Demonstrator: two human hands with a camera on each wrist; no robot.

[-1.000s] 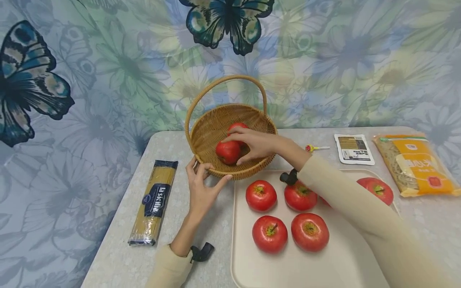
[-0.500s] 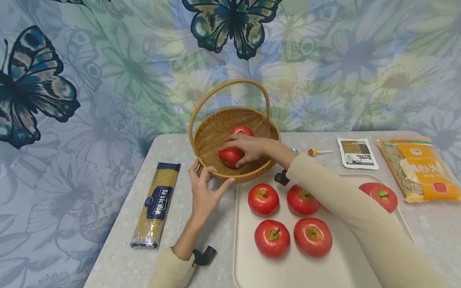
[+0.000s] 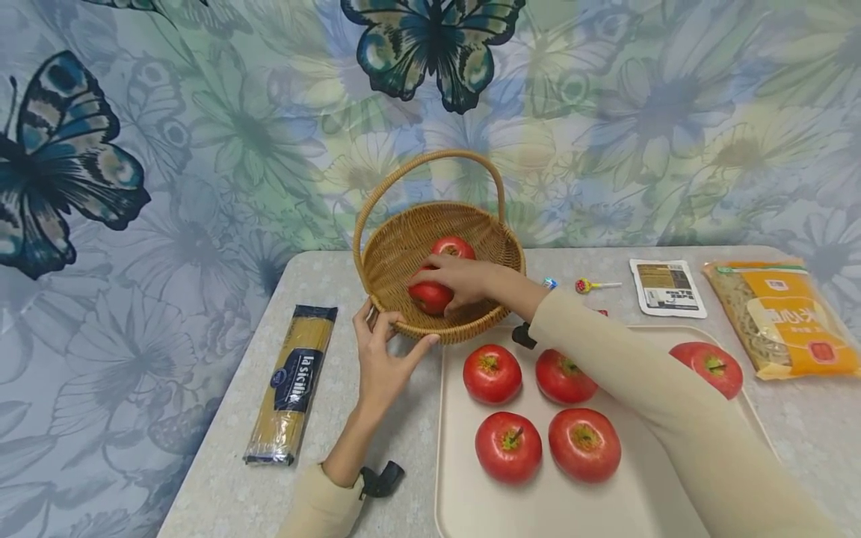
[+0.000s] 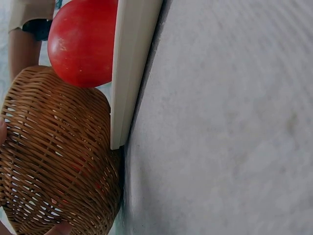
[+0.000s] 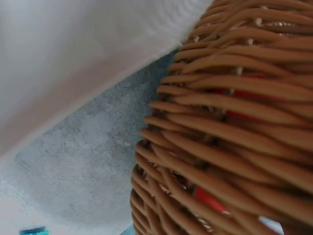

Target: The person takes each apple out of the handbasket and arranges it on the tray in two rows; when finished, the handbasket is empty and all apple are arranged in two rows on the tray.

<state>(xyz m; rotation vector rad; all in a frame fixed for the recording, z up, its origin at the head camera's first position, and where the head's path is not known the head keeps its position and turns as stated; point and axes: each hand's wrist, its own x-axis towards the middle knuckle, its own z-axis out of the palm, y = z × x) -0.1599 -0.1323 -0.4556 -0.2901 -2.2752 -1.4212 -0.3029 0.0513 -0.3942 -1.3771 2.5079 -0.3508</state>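
Note:
A wicker basket [image 3: 406, 232] with an arched handle stands at the back of the table, its mouth facing me. My left hand [image 3: 382, 366] grips its near-left rim, fingers at the side and thumb along the front. Inside the basket, my right hand [image 3: 464, 280] holds a red apple [image 3: 429, 297], with fingers over its top and thumb at its right side. Another apple [image 3: 457, 245] lies just behind it. In the left wrist view, the basket's woven outside [image 4: 58, 142] shows close up. The right wrist view has the weave [image 5: 234, 127], with red showing through the gaps.
Several apples [image 3: 507, 448] sit on a cream tray [image 3: 646, 486] in front of the basket. A spaghetti pack [image 3: 291, 385] lies to the left. At the right are lollipops [image 3: 587, 285], a white sachet [image 3: 668, 288] and an orange-and-clear food bag [image 3: 783, 317]. A patterned cloth hangs behind.
The right hand has lowered the apple slightly within the basket, beside the other apple. The left hand stays on the rim. The whole head view has shifted a little.

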